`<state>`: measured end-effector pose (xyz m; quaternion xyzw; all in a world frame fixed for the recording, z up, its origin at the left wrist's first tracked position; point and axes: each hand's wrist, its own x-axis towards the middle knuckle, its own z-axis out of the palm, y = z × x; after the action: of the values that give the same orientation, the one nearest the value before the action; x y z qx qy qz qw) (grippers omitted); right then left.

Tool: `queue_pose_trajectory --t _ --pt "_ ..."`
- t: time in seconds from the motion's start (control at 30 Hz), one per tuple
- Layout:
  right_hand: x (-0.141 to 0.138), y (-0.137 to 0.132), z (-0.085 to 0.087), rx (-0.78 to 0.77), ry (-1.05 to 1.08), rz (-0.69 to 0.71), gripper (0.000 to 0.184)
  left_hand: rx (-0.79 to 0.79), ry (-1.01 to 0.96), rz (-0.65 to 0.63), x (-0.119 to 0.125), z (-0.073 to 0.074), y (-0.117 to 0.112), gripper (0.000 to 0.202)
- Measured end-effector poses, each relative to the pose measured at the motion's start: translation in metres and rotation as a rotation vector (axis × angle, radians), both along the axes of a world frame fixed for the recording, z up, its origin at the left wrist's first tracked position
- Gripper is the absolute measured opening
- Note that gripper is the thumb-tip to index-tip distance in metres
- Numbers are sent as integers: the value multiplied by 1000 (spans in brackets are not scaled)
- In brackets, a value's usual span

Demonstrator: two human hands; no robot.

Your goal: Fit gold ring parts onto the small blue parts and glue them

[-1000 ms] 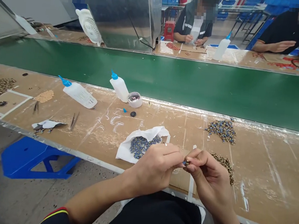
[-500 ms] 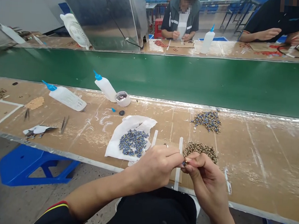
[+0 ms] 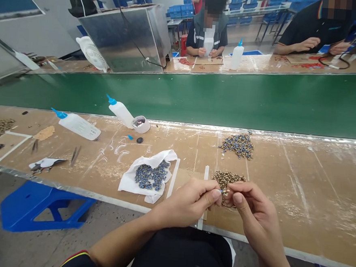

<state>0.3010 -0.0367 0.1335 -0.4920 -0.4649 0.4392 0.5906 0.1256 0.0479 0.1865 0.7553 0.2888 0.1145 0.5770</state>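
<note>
My left hand [image 3: 193, 199] pinches a small blue and gold-coloured metal part [image 3: 223, 191] between thumb and forefinger. Close against its gold end is my right hand [image 3: 253, 212], thumb and fingertips curled inward; whatever they grip is too small to make out. Just behind the fingers lies a pile of small brass-coloured parts [image 3: 226, 177], partly hidden by both hands. To the left, a heap of small blue parts [image 3: 151, 175] rests on a crumpled white sheet [image 3: 125, 182]. Farther back on the bench is another pile of blue and gold parts [image 3: 238, 146].
Two white bottles with blue nozzles [image 3: 79, 126] [image 3: 121, 113], a tape roll [image 3: 141, 125] and tweezers [image 3: 75, 155] lie to the left. Beyond the brown bench runs a green conveyor belt [image 3: 180, 97]. Co-workers sit across it. A blue stool [image 3: 43, 209] stands below left.
My view has shifted slightly. The hands were pressed tightly together over the part; now the right fingertips have drawn back a little, and the blue and gold part shows between the hands.
</note>
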Motion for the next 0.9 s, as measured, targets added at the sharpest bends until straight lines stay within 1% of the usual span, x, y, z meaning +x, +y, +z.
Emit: queue_pose_trajectory --t 0.07,0.13,0.23,0.3,0.33,0.4,0.43,0.5,0.6,0.67,0.77,0.83,0.9 --pt "8 -2 -1 73 -72 -6 18 -289 -58 -9 3 -1 0 41" --pt "14 -1 -2 141 -129 44 24 -484 -110 -25 6 -4 1 46" --pt "19 2 -2 186 -169 122 26 -646 -164 -72 9 -10 3 48" --pt "18 4 -3 182 -170 125 24 -695 -184 -106 9 -13 3 48" --pt "17 5 -3 173 -165 117 22 -693 -178 -118 8 -14 4 48" --pt "14 6 -5 146 -143 96 19 -615 -143 -125 6 -13 4 47" --pt "12 6 -5 130 -124 86 18 -532 -114 -119 5 -12 4 46" --pt "7 6 -7 96 -65 71 15 -278 -43 -92 2 -9 4 41" --pt "-3 6 -9 43 30 38 12 171 22 -55 -5 -9 4 30" --pt "-11 7 -9 15 71 4 10 374 6 -39 -10 -13 4 26" --pt "-23 9 -9 -27 100 -35 8 533 -26 -15 -19 -20 5 26" --pt "-30 10 -9 -61 126 -17 7 581 -43 -11 -26 -24 8 28" --pt "-36 12 -10 -86 157 22 6 593 -66 -17 -32 -25 11 27"
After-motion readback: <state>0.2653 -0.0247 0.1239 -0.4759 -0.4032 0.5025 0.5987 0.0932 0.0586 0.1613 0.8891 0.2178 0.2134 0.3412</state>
